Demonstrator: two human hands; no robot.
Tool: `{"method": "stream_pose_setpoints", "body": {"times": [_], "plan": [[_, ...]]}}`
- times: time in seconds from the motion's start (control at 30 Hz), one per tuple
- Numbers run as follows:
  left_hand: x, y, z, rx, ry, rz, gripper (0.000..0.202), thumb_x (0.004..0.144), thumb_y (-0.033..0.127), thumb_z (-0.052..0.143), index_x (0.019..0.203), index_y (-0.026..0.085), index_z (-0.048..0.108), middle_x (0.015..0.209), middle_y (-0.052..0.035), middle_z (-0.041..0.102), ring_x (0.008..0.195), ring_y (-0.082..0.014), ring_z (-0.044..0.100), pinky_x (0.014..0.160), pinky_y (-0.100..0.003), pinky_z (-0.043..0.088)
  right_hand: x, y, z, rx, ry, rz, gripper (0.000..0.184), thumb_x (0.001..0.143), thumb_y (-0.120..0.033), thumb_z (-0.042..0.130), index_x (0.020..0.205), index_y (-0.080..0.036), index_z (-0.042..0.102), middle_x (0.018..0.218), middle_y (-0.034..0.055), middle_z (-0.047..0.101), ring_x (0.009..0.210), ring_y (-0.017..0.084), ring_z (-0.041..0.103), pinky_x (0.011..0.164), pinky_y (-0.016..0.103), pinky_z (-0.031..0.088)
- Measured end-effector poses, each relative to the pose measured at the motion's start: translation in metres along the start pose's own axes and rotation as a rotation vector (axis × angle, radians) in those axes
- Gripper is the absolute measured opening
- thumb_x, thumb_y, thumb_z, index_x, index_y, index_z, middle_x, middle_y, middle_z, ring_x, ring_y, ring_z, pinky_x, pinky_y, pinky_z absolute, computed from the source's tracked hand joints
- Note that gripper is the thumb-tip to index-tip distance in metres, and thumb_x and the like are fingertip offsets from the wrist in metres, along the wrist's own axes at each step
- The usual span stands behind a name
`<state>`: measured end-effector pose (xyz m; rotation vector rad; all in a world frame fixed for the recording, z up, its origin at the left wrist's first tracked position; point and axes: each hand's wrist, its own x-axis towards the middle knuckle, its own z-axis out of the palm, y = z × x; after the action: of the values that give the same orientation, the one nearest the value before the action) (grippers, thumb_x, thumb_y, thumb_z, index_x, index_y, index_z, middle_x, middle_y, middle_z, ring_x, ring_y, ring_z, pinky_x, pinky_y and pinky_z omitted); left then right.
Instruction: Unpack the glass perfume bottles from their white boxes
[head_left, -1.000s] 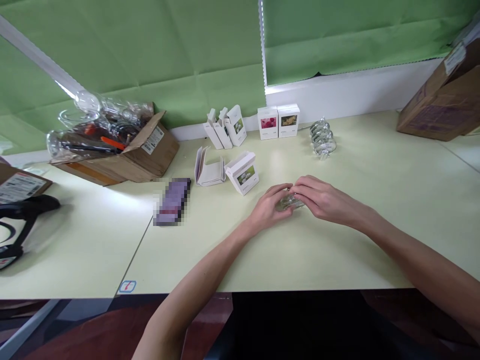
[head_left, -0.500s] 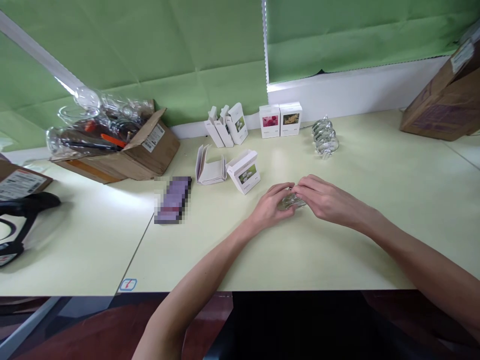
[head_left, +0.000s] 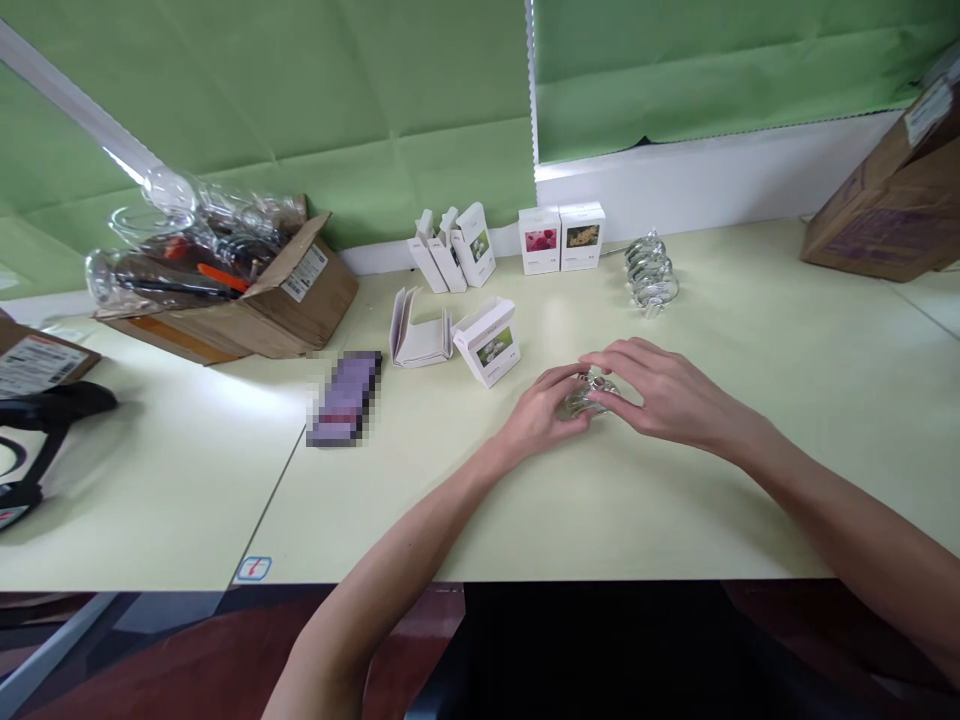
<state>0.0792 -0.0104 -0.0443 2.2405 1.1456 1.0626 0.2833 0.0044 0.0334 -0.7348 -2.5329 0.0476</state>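
Note:
My left hand point(head_left: 541, 412) and my right hand point(head_left: 667, 392) meet over a small clear glass bottle point(head_left: 589, 397) near the middle of the pale table. The left fingers wrap its near left side. The right fingers arch over its top and far side, so my hands hide part of it. A white product box point(head_left: 487, 342) with a green picture lies just left of my left hand, apart from it.
Several white cartons point(head_left: 450, 250) stand at the back, beside a folded carton point(head_left: 418, 335) and a row of glass bottles point(head_left: 651, 274). A cardboard box point(head_left: 300, 305) holds glassware at back left. A pixelated object point(head_left: 345, 398) lies left of my hands.
My right hand has shifted slightly up and right, its fingers arching more over the bottle. More of the glass now shows between my hands.

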Motion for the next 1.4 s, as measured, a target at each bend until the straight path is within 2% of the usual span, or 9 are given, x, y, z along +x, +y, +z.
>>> {"method": "stream_pose_setpoints", "body": {"times": [0.07, 0.17, 0.33, 0.53, 0.7, 0.9, 1.23, 1.3, 1.4], "plan": [[0.0, 0.0, 0.001, -0.005, 0.012, 0.006, 0.025, 0.083, 0.024, 0.066, 0.108, 0.02, 0.065, 0.133, -0.0097, 0.063, 0.122, -0.0249, 0.062, 0.103, -0.038, 0.052, 0.001, -0.001, 0.001, -0.062, 0.016, 0.056, 0.025, 0.098, -0.036, 0.055, 0.106, -0.015, 0.066, 0.093, 0.0102, 0.068, 0.084, 0.024, 0.064, 0.064, 0.034, 0.048], [0.0, 0.0, 0.001, -0.002, -0.005, -0.006, 0.025, 0.083, 0.024, 0.067, 0.108, 0.02, 0.066, 0.134, -0.0096, 0.063, 0.123, -0.0248, 0.061, 0.104, -0.039, 0.052, 0.001, -0.001, 0.005, -0.044, 0.013, 0.067, 0.022, 0.099, -0.03, 0.054, 0.092, -0.014, 0.067, 0.082, 0.0079, 0.065, 0.075, 0.021, 0.062, 0.061, 0.033, 0.047], [0.001, 0.001, -0.001, -0.006, -0.034, -0.02, 0.034, 0.083, 0.024, 0.066, 0.117, 0.021, 0.064, 0.136, -0.0092, 0.062, 0.125, -0.0252, 0.059, 0.105, -0.04, 0.051, 0.0, 0.002, 0.006, 0.122, -0.021, 0.016, 0.023, 0.1, -0.017, 0.045, 0.096, -0.015, 0.068, 0.092, 0.0098, 0.066, 0.082, 0.02, 0.062, 0.071, 0.034, 0.051], [0.001, 0.001, -0.001, 0.002, -0.041, -0.023, 0.036, 0.083, 0.025, 0.066, 0.119, 0.021, 0.064, 0.136, -0.0089, 0.062, 0.126, -0.0257, 0.059, 0.106, -0.041, 0.05, 0.0, 0.001, 0.002, 0.095, -0.052, -0.054, 0.028, 0.101, -0.015, 0.039, 0.102, -0.013, 0.067, 0.097, 0.0133, 0.066, 0.089, 0.024, 0.061, 0.074, 0.037, 0.052], [0.0, -0.001, 0.001, -0.019, -0.003, -0.018, 0.029, 0.082, 0.023, 0.066, 0.111, 0.02, 0.066, 0.134, -0.0099, 0.063, 0.123, -0.0245, 0.061, 0.105, -0.039, 0.051, 0.001, -0.005, 0.0, 0.008, -0.068, 0.064, 0.024, 0.098, -0.032, 0.054, 0.109, -0.014, 0.065, 0.094, 0.0111, 0.068, 0.085, 0.025, 0.064, 0.068, 0.035, 0.05], [0.001, -0.001, 0.001, -0.025, -0.031, -0.022, 0.031, 0.081, 0.021, 0.066, 0.112, 0.022, 0.065, 0.136, -0.008, 0.062, 0.126, -0.024, 0.059, 0.106, -0.039, 0.05, 0.006, -0.007, 0.003, 0.125, -0.115, 0.187, 0.023, 0.1, -0.024, 0.049, 0.089, -0.016, 0.068, 0.084, 0.0076, 0.069, 0.073, 0.019, 0.064, 0.064, 0.031, 0.046], [0.001, 0.0, 0.001, -0.014, -0.034, -0.015, 0.032, 0.082, 0.021, 0.065, 0.114, 0.022, 0.064, 0.135, -0.0078, 0.063, 0.125, -0.0244, 0.059, 0.106, -0.041, 0.05, 0.006, -0.003, 0.011, 0.122, -0.046, 0.193, 0.035, 0.1, -0.032, 0.047, 0.079, -0.018, 0.071, 0.074, 0.0066, 0.071, 0.062, 0.017, 0.061, 0.059, 0.03, 0.042], [0.001, -0.001, 0.001, -0.009, -0.029, -0.011, 0.033, 0.082, 0.021, 0.066, 0.115, 0.021, 0.064, 0.135, -0.0083, 0.063, 0.125, -0.0245, 0.059, 0.106, -0.04, 0.05, 0.008, -0.005, 0.006, 0.155, -0.05, 0.213, 0.037, 0.1, -0.033, 0.047, 0.075, -0.018, 0.07, 0.069, 0.0052, 0.069, 0.059, 0.016, 0.059, 0.057, 0.029, 0.042], [0.001, -0.001, 0.001, -0.017, -0.023, -0.01, 0.032, 0.081, 0.022, 0.068, 0.113, 0.021, 0.064, 0.136, -0.0084, 0.063, 0.125, -0.0249, 0.06, 0.106, -0.04, 0.05, 0.015, -0.012, -0.014, 0.222, 0.024, 0.294, 0.036, 0.099, -0.036, 0.051, 0.073, -0.02, 0.069, 0.057, 0.0005, 0.062, 0.052, 0.014, 0.056, 0.054, 0.028, 0.042]]}}
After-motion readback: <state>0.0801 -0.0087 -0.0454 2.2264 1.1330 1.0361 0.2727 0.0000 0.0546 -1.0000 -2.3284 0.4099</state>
